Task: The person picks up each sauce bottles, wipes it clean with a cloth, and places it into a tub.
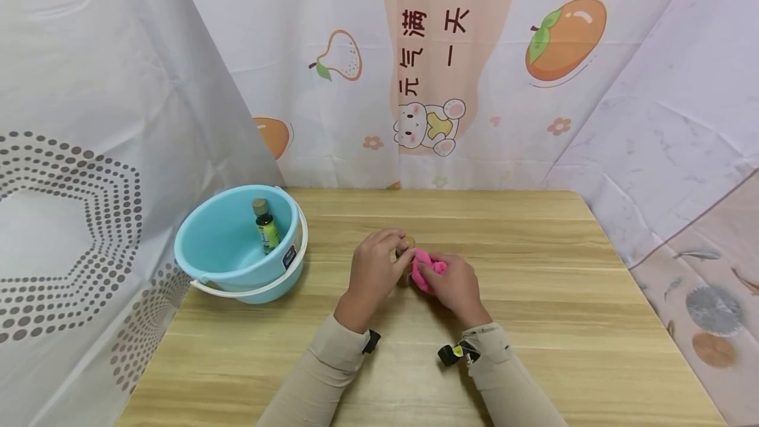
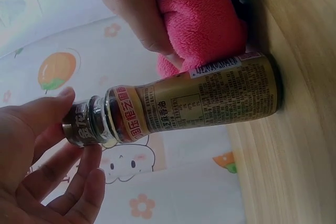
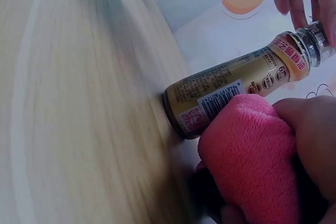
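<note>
A sesame oil bottle (image 2: 210,95) with a gold label and brown cap stands upright on the table. My left hand (image 1: 375,265) pinches the cap between thumb and fingers, its other fingers loosely bent beside the neck in the left wrist view. In my right hand (image 1: 459,285) is a bunched pink plush cloth (image 3: 252,156), gripped against the side of the bottle. The cloth overlaps the lower label next to the barcode (image 3: 220,100). From the head view, both hands hide most of the bottle (image 1: 406,279).
A light blue bucket (image 1: 201,249) with a white handle stands on the left of the wooden table (image 1: 563,308). Inside it leans a dark bottle (image 1: 267,229) with a green-yellow label. A printed curtain (image 1: 332,117) hangs behind the table's back edge.
</note>
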Available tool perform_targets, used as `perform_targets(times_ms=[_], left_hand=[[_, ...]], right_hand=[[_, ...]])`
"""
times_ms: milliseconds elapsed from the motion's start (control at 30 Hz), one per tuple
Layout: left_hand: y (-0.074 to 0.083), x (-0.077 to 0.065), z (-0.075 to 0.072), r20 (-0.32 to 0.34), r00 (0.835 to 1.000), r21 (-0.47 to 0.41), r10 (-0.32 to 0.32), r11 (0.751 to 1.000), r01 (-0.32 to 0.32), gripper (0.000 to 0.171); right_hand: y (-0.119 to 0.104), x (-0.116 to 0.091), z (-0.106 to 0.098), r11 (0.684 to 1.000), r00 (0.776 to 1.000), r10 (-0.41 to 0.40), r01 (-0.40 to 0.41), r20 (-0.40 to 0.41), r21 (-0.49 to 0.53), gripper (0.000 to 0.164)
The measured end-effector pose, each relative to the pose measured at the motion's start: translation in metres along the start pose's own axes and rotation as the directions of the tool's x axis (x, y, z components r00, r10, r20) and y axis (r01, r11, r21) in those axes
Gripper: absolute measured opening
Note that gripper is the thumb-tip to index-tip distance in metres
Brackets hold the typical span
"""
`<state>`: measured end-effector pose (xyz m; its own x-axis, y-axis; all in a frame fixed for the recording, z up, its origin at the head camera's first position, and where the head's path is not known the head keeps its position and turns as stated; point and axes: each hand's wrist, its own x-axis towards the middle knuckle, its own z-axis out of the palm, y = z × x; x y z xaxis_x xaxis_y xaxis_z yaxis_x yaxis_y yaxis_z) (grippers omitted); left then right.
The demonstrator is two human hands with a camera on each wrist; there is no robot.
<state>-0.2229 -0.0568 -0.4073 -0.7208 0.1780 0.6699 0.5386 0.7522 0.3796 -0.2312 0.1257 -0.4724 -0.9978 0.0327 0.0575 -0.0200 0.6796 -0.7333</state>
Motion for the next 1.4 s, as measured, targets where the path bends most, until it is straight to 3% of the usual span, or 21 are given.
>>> perform_targets(times_ms=[267, 567, 967, 1400], left_hand=[[0.001, 0.0, 0.001, 0.006, 1.0, -0.025, -0.006, 1.0, 0.006, 0.014], [0.002, -0.002, -0.001, -0.002, 1.0, -0.023, -0.001, 1.0, 0.001, 0.013], [0.002, -0.002, -0.003, 0.021, 1.0, -0.02, 0.004, 1.0, -0.003, 0.013], [0.001, -0.002, -0.003, 0.023, 0.999, -0.02, 0.026, 0.999, -0.025, 0.01]], right_hand=[[-0.001, -0.001, -0.003, 0.998, 0.999, -0.012, 0.014, -0.039, 0.058, 0.044], [-0.017, 0.0, -0.016, 0.988, 0.994, -0.074, 0.083, -0.077, 0.127, 0.038], [-0.025, -0.001, -0.025, 0.985, 0.993, -0.062, 0.078, -0.104, 0.155, 0.041], [-0.032, -0.002, -0.032, 0.968, 0.979, -0.096, 0.134, -0.181, 0.213, 0.036]])
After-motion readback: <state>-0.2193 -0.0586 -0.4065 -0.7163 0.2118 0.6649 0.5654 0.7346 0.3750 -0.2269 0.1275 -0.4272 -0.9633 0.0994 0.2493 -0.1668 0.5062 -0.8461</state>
